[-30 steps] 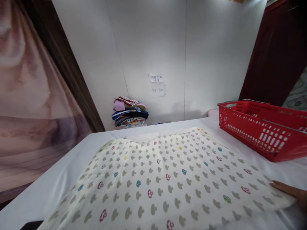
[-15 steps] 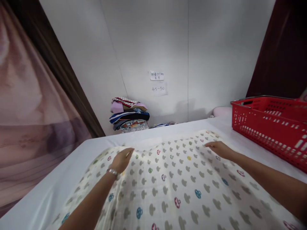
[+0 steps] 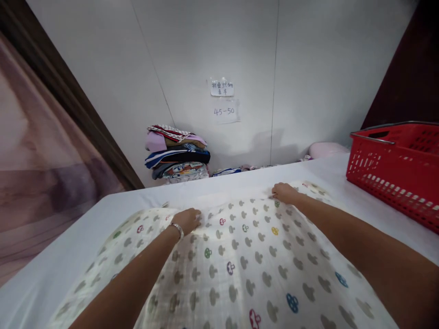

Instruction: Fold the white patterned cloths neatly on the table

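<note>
Since half a second ago, both hands have moved to the far edge of the mushroom-print cloth (image 3: 236, 256), spread on the white table (image 3: 73, 237) left of the red basket (image 3: 394, 180). Left hand (image 3: 187, 220) and right hand (image 3: 285, 193) both have fingers curled there, can't tell if they're actually pinching fabric. Wall notes: upper sign (image 3: 222, 88) has handwritten Chinese, looks like 折叠织物 up top, lower sheet (image 3: 225, 112) reads "45-50".

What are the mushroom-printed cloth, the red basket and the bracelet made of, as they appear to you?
The mushroom-printed cloth looks like thin, matte cotton or similar, judging by its soft wrinkles. The red basket is likely smooth moulded plastic, with slotted walls. The bracelet has a silvery shine, so perhaps metal.
</note>
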Motion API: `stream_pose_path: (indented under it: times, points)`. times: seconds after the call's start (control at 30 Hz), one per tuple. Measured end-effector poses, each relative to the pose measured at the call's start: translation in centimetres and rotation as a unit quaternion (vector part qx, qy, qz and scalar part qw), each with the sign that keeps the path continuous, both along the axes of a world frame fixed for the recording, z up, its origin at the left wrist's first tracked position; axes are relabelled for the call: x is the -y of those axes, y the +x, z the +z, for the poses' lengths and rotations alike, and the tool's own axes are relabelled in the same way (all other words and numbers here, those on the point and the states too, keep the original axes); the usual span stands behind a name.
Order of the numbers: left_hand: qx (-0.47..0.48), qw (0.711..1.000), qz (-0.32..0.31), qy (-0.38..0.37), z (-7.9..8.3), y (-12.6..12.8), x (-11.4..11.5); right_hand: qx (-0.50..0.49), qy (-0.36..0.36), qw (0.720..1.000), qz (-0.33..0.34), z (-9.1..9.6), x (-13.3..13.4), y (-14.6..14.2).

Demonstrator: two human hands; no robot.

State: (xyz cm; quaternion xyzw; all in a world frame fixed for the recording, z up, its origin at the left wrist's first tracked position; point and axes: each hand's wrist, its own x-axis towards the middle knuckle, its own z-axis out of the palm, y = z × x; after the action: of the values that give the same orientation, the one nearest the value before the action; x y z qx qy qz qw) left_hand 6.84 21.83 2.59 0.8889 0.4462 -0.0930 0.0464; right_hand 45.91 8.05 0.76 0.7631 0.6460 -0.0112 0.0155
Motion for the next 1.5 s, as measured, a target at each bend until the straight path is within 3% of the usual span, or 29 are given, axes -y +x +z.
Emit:
stream_pose_path:
  times: [0.13,0.5,0.7,0.83,1.03,1.13,1.27,1.37,1.5]
  points:
    - [-0.005,0.999,0.039,-0.037,0.4,1.1,-1.0,0.009,0.013,1.000,0.007,0.6,0.3,-0.3]
    - [-0.006,0.999,0.049,-0.013,0.3,2.4,-2.1,-0.013,0.000,1.000,0.018,1.7,0.1,0.3]
    - [0.065,0.998,-0.009,0.015,-0.4,2.8,-0.8,0.015,0.073,0.997,-0.007,2.8,1.0,-0.5]
    - [0.101,0.994,-0.032,-0.010,-1.3,4.5,0.1,-0.018,0.125,0.991,-0.051,3.6,2.3,-0.1]
    - [0.092,0.994,0.049,0.013,-0.8,5.1,-0.5,-0.062,0.073,0.995,-0.008,3.6,4.0,0.9]
    - [0.098,0.989,0.107,0.024,0.7,4.9,-2.1,-0.066,0.053,0.994,-0.062,3.2,3.2,1.4]
    - [0.138,0.973,0.167,0.081,2.2,6.3,-4.5,-0.024,0.081,0.988,-0.130,2.4,0.1,1.9]
    - [0.155,0.966,0.180,0.099,1.2,8.1,-5.6,-0.008,0.074,0.984,-0.160,1.3,-1.9,2.2]
    - [0.156,0.967,0.184,0.077,-2.0,9.1,-5.8,0.008,0.052,0.985,-0.162,-0.7,-2.9,2.2]
